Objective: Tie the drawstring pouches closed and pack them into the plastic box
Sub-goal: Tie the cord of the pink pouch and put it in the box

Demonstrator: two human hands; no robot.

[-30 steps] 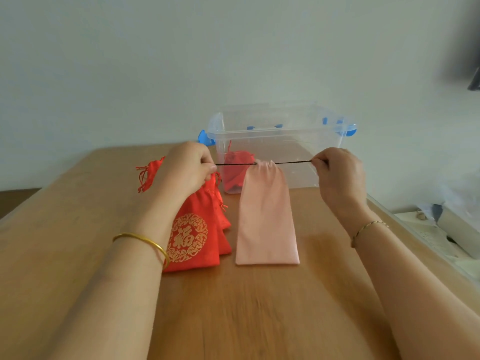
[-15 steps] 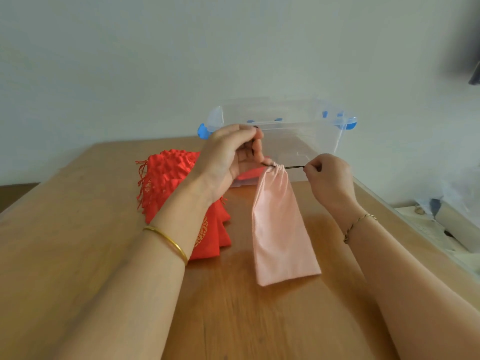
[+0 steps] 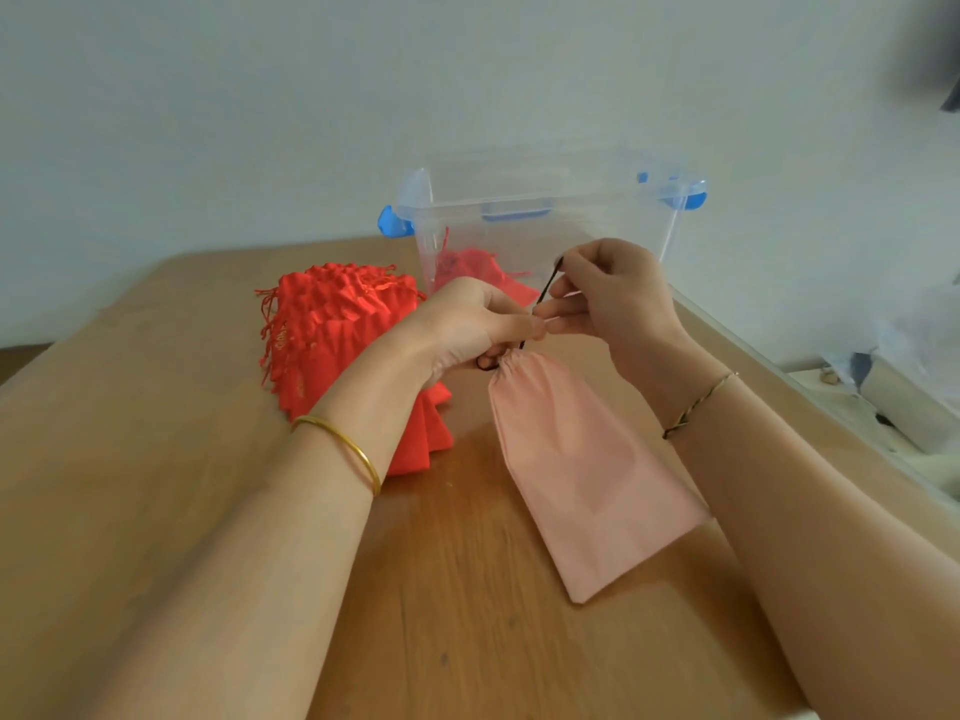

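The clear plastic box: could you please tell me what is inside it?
A red pouch lies inside the clear plastic box; the right hand covers part of its floor.

One view, head-worn, wide-angle. It is looking forward and down from above the near end of the desk (image 3: 156,511), close in. Left forearm (image 3: 234,589) and right forearm (image 3: 831,537) are entering at the bottom corners; the plastic box (image 3: 597,200) is sitting mid-frame; pale wall (image 3: 260,96) is filling the top.

A wooden table (image 3: 156,511) carries three things — a heap of red pouches (image 3: 332,324) at left, a pink pouch (image 3: 582,470) slantwise beside it, a clear plastic box (image 3: 545,220) behind both — near the far edge
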